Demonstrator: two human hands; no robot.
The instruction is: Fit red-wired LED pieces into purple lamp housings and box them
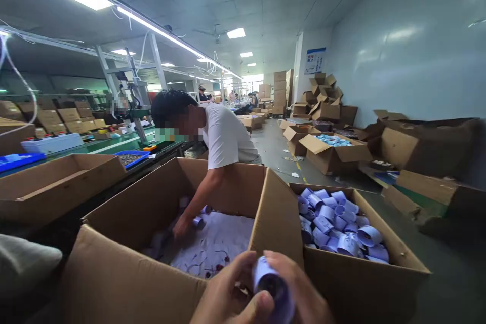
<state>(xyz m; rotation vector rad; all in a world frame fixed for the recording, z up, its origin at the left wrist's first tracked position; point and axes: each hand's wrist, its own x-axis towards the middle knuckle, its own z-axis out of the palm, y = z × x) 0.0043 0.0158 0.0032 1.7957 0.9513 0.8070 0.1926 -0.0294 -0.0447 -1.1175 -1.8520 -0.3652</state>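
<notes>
A white, purple-tinged plastic cylinder (261, 269) with a dark hollow end is held up close to me, over the near edge of a big open cardboard box (132, 273). My left hand (231, 291) grips it from the left, thumb near the open end. Fingers of my right hand (298, 283) wrap around its right side and top. Inside the box lie a white sheet (220, 230), thin wires with small red parts, and a few similar cylinders. To the right, a second box (364, 283) is heaped with such cylinders (337, 223).
Across the big box a co-worker (228, 136) leans over, one arm reaching inside. On the left run a green conveyor line (110, 142), a long carton (56, 187) and a blue tray (132, 158). More open cartons (330, 152) are piled along the right wall.
</notes>
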